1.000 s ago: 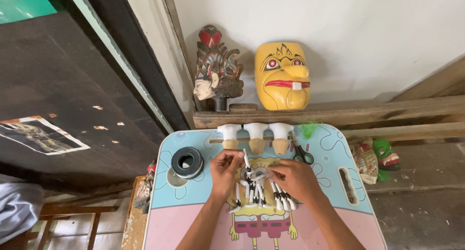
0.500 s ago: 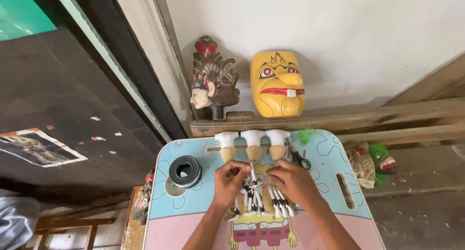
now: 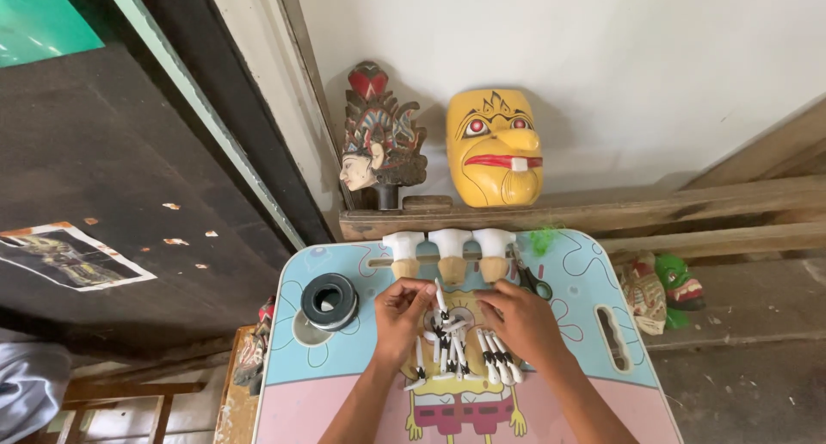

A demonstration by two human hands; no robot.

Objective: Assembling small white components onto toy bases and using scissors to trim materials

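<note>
Left hand (image 3: 403, 317): fingertips pinched on one small black-and-white pointed piece (image 3: 440, 296), held upright. Right hand (image 3: 523, 319): fingers pressed together, flattened over the heap of matching pieces (image 3: 465, 349) directly beneath both hands. Compared with half a second ago, the hands sit at the same heap (no travel), so sorting continues in place. Beyond the fingertips stand three white-capped wooden pegs (image 3: 449, 253); outboard of the left hand, a black tape roll (image 3: 329, 301); all on the cartoon-printed lap table (image 3: 344, 392). Farther out: yellow mask (image 3: 494, 146).
</note>
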